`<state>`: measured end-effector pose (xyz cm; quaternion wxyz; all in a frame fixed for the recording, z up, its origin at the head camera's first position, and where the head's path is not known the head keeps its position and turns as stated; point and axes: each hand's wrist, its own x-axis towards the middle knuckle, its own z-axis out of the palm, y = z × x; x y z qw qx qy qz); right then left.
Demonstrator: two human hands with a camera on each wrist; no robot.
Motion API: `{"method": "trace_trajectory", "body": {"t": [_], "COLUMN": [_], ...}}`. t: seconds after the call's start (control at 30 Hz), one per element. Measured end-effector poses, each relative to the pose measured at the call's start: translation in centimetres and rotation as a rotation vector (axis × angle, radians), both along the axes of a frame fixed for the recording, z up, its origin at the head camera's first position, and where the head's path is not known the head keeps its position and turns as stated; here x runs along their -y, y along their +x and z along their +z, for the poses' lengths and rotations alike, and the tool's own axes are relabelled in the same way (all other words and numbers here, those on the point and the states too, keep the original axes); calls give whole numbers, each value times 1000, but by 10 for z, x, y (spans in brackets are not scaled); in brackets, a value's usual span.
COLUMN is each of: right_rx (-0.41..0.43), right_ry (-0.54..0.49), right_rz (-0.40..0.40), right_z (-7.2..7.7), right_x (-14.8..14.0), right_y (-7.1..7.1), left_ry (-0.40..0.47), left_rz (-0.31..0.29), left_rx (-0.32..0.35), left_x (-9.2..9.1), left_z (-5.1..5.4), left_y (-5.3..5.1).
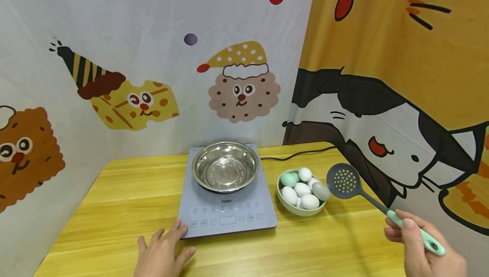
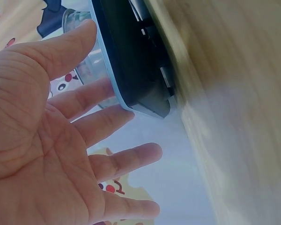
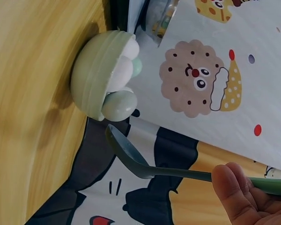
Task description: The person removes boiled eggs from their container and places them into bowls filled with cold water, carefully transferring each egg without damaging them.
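Observation:
My right hand (image 1: 429, 247) grips the mint handle of a grey slotted spoon (image 1: 344, 181), thumb on top. The spoon's perforated head hangs in the air just right of a pale green bowl (image 1: 302, 211). Several white and green eggs (image 1: 302, 189) fill that bowl, and a grey-green egg (image 1: 321, 191) sits at its right rim nearest the spoon. With fingers spread, my left hand (image 1: 160, 253) touches the front left corner of an induction cooker (image 1: 214, 211); the left wrist view shows its fingertips at the cooker's edge. A shallow steel basin (image 1: 225, 173) stands on the cooker.
A yellow wood-grain table (image 1: 133, 192) bears the cooker and the bowl. A black cord (image 1: 294, 158) runs from the cooker to the right along the back edge. Cartoon-printed cloth (image 1: 153, 22) hangs behind and at both sides.

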<state>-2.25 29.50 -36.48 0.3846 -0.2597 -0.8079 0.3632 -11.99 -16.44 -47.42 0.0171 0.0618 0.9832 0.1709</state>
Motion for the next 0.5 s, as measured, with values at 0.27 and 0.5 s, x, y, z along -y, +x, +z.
{"method": "trace_trajectory", "body": {"t": [0.27, 0.5], "right_rx": [-50, -68], "right_ry": [13, 50], "right_rz": [14, 58], "right_z": [5, 11], "right_x": [1, 1], "right_y": [-6, -18], "left_ry": [7, 3], "left_rz": [8, 6], "left_rx": [31, 29], "left_x": [-1, -1], "left_z": [1, 2], "left_y": [-2, -2]}}
